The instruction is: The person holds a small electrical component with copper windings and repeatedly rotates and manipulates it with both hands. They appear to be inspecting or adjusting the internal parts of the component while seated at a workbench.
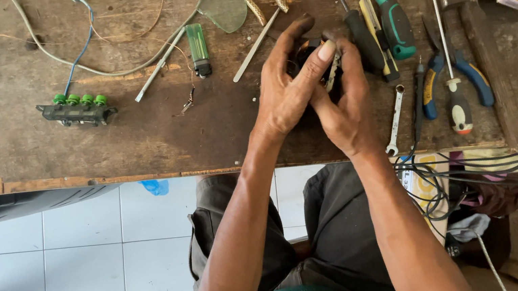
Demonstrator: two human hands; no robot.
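**Both hands closed on a small dark part over the table**

We work above the worn brown wooden table (pixel 134 137). Our left hand (pixel 285 90) wraps over a small dark part with pale metal showing (pixel 332 73), and our right hand (pixel 346 108) grips it from the near side, just above the table's middle. We judge this a fitting or prying step; the next move calls for firm, fine finger pressure. The part is mostly hidden, so we cannot tell its long axis or heading. The green-handled screwdriver (pixel 395 19) lies just beside.
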